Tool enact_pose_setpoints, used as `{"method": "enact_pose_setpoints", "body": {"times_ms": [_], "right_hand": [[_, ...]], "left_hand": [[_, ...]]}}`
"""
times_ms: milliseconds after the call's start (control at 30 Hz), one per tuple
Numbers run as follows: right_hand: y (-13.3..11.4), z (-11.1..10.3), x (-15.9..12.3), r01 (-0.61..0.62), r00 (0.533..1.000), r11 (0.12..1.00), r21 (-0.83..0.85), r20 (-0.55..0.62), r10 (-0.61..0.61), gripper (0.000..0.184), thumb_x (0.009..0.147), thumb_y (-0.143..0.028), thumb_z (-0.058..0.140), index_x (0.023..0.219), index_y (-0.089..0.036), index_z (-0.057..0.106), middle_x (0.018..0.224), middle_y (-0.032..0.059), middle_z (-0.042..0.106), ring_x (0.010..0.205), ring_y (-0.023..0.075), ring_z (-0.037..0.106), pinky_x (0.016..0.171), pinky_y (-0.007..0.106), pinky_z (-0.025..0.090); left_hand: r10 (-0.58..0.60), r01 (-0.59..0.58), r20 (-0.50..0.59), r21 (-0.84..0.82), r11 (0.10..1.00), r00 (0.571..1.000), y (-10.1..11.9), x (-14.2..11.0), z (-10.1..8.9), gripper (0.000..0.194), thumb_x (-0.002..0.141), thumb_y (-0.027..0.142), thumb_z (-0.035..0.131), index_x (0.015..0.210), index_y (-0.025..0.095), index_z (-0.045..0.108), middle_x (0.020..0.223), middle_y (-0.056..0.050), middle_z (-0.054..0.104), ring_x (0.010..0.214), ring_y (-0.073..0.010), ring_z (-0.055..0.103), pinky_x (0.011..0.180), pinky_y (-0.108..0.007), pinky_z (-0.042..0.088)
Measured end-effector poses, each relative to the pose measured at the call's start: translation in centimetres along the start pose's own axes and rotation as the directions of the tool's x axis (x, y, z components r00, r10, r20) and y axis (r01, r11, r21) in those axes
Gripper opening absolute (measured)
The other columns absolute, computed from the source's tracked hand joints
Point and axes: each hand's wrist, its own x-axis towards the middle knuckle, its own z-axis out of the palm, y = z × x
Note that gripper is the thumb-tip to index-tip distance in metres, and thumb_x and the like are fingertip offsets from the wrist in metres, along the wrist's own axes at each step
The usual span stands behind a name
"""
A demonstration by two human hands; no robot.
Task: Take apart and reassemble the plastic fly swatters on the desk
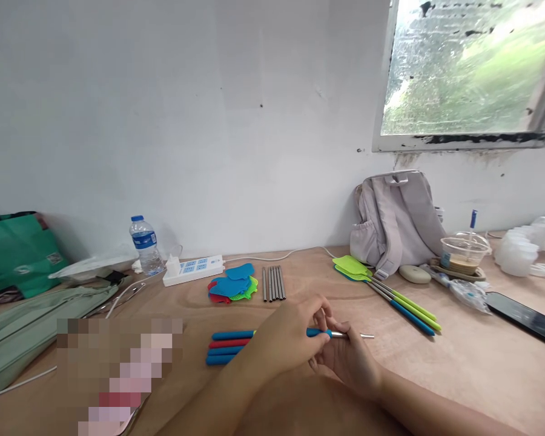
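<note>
Both my hands meet over the front middle of the table. My left hand (297, 330) is closed round a blue handle (317, 332), its fingers bent over the top. A thin metal rod (367, 336) runs out of that handle to the right, and my right hand (350, 357) pinches it near the joint. Under my left forearm lie several loose handles, blue ones and a red one (227, 344), partly hidden. Beyond them are a row of metal tubes (275, 283) and a pile of blue, red and green plastic fly swatter heads (236, 283).
Fly swatters with green heads (352, 266) lie to the right, near a grey backpack (397, 218). Further right are a drink cup (464, 254), a phone (529, 318) and white containers (518, 251). A power strip (195, 269) and water bottle (145, 245) stand at the back left.
</note>
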Motion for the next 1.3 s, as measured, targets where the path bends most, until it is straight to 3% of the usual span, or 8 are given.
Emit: {"method": "enact_pose_setpoints", "body": {"times_ms": [367, 533, 733, 833, 900, 1033, 1133, 1300], "right_hand": [[1.3, -0.2, -0.4, -0.019, 0.996, 0.999, 0.042, 0.084, 0.016, 0.035, 0.069, -0.051, 0.038, 0.064, -0.019, 0.052, 0.056, 0.0034, 0.052, 0.055, 0.018, 0.049, 0.057, 0.032, 0.039], [1.0, 0.3, -0.4, 0.027, 1.0, 0.996, 0.08, -0.019, -0.025, 0.028, 0.068, -0.048, 0.041, 0.07, -0.021, 0.049, 0.058, 0.0007, 0.051, 0.052, 0.0162, 0.048, 0.053, 0.03, 0.039], [0.1, 0.2, 0.2, 0.11, 0.994, 0.991, 0.076, -0.003, -0.11, 0.025, 0.07, -0.046, 0.045, 0.072, -0.022, 0.048, 0.06, -0.0011, 0.05, 0.049, 0.0143, 0.047, 0.052, 0.029, 0.038], [-0.5, -0.5, 0.9, 0.149, 0.986, 0.988, 0.051, -0.08, -0.144, 0.029, 0.072, -0.049, 0.047, 0.067, -0.021, 0.048, 0.062, -0.0014, 0.049, 0.049, 0.0132, 0.047, 0.051, 0.027, 0.037], [-0.7, -1.3, 1.2, 0.166, 0.976, 0.985, 0.034, -0.145, -0.16, 0.033, 0.073, -0.051, 0.046, 0.065, -0.02, 0.048, 0.062, -0.0013, 0.048, 0.047, 0.012, 0.045, 0.049, 0.026, 0.035], [-0.8, -3.0, 1.8, 0.195, 0.955, 0.981, 0.022, -0.232, -0.185, 0.037, 0.075, -0.052, 0.044, 0.06, -0.019, 0.047, 0.056, -0.0015, 0.046, 0.042, 0.0096, 0.039, 0.045, 0.023, 0.03], [-0.7, -3.8, 2.1, 0.213, 0.935, 0.977, 0.03, -0.295, -0.195, 0.039, 0.075, -0.053, 0.044, 0.057, -0.018, 0.046, 0.051, -0.0017, 0.044, 0.042, 0.0092, 0.035, 0.042, 0.022, 0.027], [-0.7, -4.2, 2.3, 0.185, 0.932, 0.978, 0.094, -0.333, -0.144, 0.043, 0.073, -0.057, 0.044, 0.055, -0.018, 0.047, 0.049, -0.0017, 0.045, 0.039, 0.0086, 0.035, 0.041, 0.022, 0.027]], "left_hand": [[-0.024, 0.022, 0.024, 0.057, 0.998, 0.999, 1.5, -0.6, 0.3, 0.018, 0.07, 0.012, 0.048, 0.082, 0.025, 0.051, 0.086, 0.007, 0.062, 0.08, -0.0108, 0.055, 0.065, -0.02, 0.039], [-0.155, 0.155, 0.004, -0.088, 0.984, 0.988, 1.0, -0.3, 0.7, 0.021, 0.066, 0.012, 0.047, 0.084, 0.023, 0.048, 0.083, 0.004, 0.062, 0.079, -0.0123, 0.057, 0.062, -0.021, 0.044], [-0.153, 0.146, -0.022, -0.191, 0.971, 0.988, -0.8, 0.7, 1.6, 0.018, 0.067, 0.02, 0.053, 0.084, 0.022, 0.048, 0.089, 0.003, 0.062, 0.073, -0.0111, 0.058, 0.057, -0.02, 0.045], [-0.156, 0.127, -0.144, -0.196, 0.972, 0.977, -3.3, 2.0, 1.0, 0.024, 0.068, 0.031, 0.057, 0.089, 0.022, 0.049, 0.093, 0.002, 0.061, 0.066, -0.01, 0.057, 0.055, -0.021, 0.044], [-0.125, 0.087, -0.297, -0.136, 0.987, 0.947, -6.0, 2.8, 0.0, 0.029, 0.07, 0.035, 0.056, 0.094, 0.021, 0.051, 0.098, 0.0, 0.06, 0.077, -0.0122, 0.058, 0.065, -0.023, 0.045], [-0.175, 0.251, -0.525, 0.076, 0.965, 0.833, -13.1, 3.1, -2.8, 0.028, 0.075, 0.029, 0.046, 0.101, 0.018, 0.052, 0.105, -0.005, 0.059, 0.097, -0.0173, 0.054, 0.086, -0.029, 0.041], [-0.228, 0.365, -0.5, 0.194, 0.911, 0.835, -17.7, 1.9, -4.0, 0.036, 0.076, 0.028, 0.042, 0.109, 0.019, 0.05, 0.117, -0.006, 0.054, 0.109, -0.0201, 0.048, 0.094, -0.032, 0.036], [-0.389, 0.439, -0.222, 0.257, 0.861, 0.894, -21.0, 0.2, -4.2, 0.055, 0.072, 0.036, 0.047, 0.123, 0.018, 0.043, 0.13, -0.008, 0.044, 0.119, -0.0245, 0.04, 0.098, -0.035, 0.031]]}}
